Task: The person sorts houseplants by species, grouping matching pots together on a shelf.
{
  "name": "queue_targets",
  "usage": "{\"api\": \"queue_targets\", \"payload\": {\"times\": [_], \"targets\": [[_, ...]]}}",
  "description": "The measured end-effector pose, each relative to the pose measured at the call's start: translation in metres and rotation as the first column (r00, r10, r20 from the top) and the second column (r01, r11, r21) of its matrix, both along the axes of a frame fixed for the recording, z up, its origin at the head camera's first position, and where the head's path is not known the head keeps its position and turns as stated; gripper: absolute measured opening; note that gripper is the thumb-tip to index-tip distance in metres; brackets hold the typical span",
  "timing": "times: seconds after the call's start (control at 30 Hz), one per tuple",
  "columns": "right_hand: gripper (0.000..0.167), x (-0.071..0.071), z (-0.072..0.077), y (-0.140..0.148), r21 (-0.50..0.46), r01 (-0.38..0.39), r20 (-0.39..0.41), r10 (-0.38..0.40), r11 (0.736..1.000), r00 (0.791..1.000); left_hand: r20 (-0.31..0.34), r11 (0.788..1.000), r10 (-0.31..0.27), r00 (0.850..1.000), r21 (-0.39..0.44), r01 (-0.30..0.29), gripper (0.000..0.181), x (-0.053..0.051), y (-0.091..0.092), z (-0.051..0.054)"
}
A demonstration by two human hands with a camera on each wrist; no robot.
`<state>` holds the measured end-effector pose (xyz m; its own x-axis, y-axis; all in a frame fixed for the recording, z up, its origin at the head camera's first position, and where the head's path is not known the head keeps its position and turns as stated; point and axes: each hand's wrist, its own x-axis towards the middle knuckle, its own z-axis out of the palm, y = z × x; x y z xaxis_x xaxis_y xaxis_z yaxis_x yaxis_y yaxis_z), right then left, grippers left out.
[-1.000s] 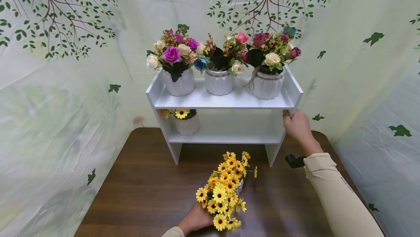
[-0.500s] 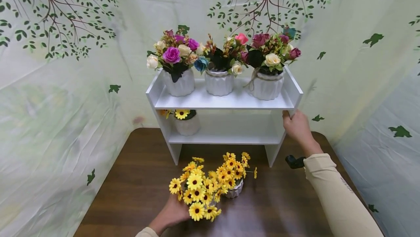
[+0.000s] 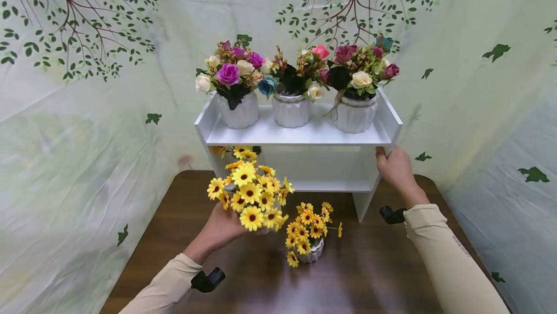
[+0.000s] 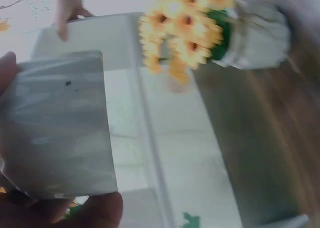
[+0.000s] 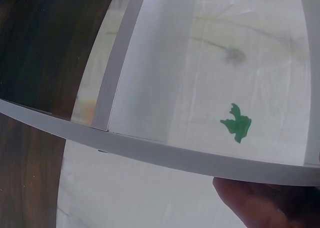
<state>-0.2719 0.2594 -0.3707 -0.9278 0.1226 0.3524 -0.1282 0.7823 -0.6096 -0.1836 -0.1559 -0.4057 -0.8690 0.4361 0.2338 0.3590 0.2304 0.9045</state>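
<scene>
My left hand (image 3: 223, 227) holds a flower pot with yellow daisies (image 3: 251, 193) in front of the left end of the white shelf (image 3: 300, 136). The left wrist view shows the smooth base of the pot (image 4: 57, 125), with a thumb and fingers (image 4: 102, 208) curled about it. At the shelf's right side, my right hand (image 3: 395, 166) grips the side panel just below the upper board; its fingers are partly hidden. In the right wrist view, part of that hand (image 5: 260, 203) lies against the panel's edge (image 5: 170, 158). A second pot of yellow daisies (image 3: 310, 232) stands on the brown table.
On the upper board stand three white pots with mixed roses: left (image 3: 238, 110), middle (image 3: 291, 110) and right (image 3: 354, 113). Yellow and orange flowers (image 3: 219, 150) show at the lower board's left end, mostly hidden behind the held daisies. A leaf-printed cloth (image 3: 174, 63) hangs behind.
My left hand has lifted the daisy pot, moving it left and then forward towards the shelf, uncovering the second daisy pot. The right hand stays on the shelf side.
</scene>
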Motion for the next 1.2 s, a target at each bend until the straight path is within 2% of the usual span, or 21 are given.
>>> {"api": "queue_targets", "payload": {"times": [0.03, 0.13, 0.2, 0.23, 0.33, 0.4, 0.53, 0.67, 0.93, 1.13, 1.2], "targets": [[0.030, 0.000, 0.000, 0.000, 0.003, -0.004, 0.000, 0.004, 1.000, 1.000, -0.095, 0.988, 0.107, 0.990, -0.099, -0.116, 0.072, -0.002, 0.004, 0.003], [0.030, 0.000, -0.001, -0.001, 0.005, -0.008, 0.007, 0.008, 1.000, 1.000, -0.104, 0.976, 0.159, 0.982, -0.132, -0.172, 0.077, -0.006, 0.017, 0.013], [0.032, 0.001, -0.001, -0.001, 0.002, -0.005, 0.014, 0.005, 1.000, 1.000, -0.074, 0.984, 0.147, 0.986, -0.087, -0.153, 0.080, -0.010, 0.027, 0.017], [0.033, 0.002, 0.000, 0.000, -0.001, -0.002, 0.016, 0.002, 1.000, 1.000, -0.082, 0.983, 0.153, 0.985, -0.091, -0.160, 0.080, -0.012, 0.033, 0.018], [0.035, 0.003, 0.001, 0.002, -0.002, 0.000, 0.014, 0.000, 1.000, 1.000, -0.043, 0.973, 0.203, 0.978, -0.108, -0.206, 0.075, -0.019, 0.053, 0.020], [0.035, 0.003, 0.001, 0.002, 0.000, 0.002, 0.004, -0.002, 1.000, 1.000, -0.013, 0.968, 0.236, 0.972, -0.089, -0.236, 0.072, -0.025, 0.064, 0.018], [0.033, 0.003, 0.001, 0.001, -0.004, -0.003, -0.009, 0.003, 1.000, 1.000, -0.031, 0.961, 0.262, 0.964, -0.085, -0.264, 0.066, -0.041, 0.080, 0.013], [0.033, 0.003, 0.002, -0.001, -0.014, -0.008, -0.002, 0.008, 1.000, 1.000, -0.071, 0.954, 0.281, 0.957, -0.089, -0.287, 0.062, -0.051, 0.088, 0.008], [0.035, 0.001, 0.001, -0.001, -0.004, -0.009, -0.013, 0.009, 1.000, 1.000, -0.043, 0.943, 0.300, 0.953, -0.135, -0.303, 0.056, -0.057, 0.095, -0.002], [0.036, 0.001, 0.001, -0.001, 0.000, -0.014, -0.007, 0.014, 1.000, 1.000, -0.089, 0.919, 0.334, 0.938, -0.193, -0.345, 0.062, -0.065, 0.101, -0.009], [0.035, 0.001, 0.000, -0.001, 0.002, -0.015, -0.012, 0.015, 1.000, 1.000, -0.083, 0.913, 0.345, 0.935, -0.203, -0.355, 0.064, -0.068, 0.103, -0.010]]}}
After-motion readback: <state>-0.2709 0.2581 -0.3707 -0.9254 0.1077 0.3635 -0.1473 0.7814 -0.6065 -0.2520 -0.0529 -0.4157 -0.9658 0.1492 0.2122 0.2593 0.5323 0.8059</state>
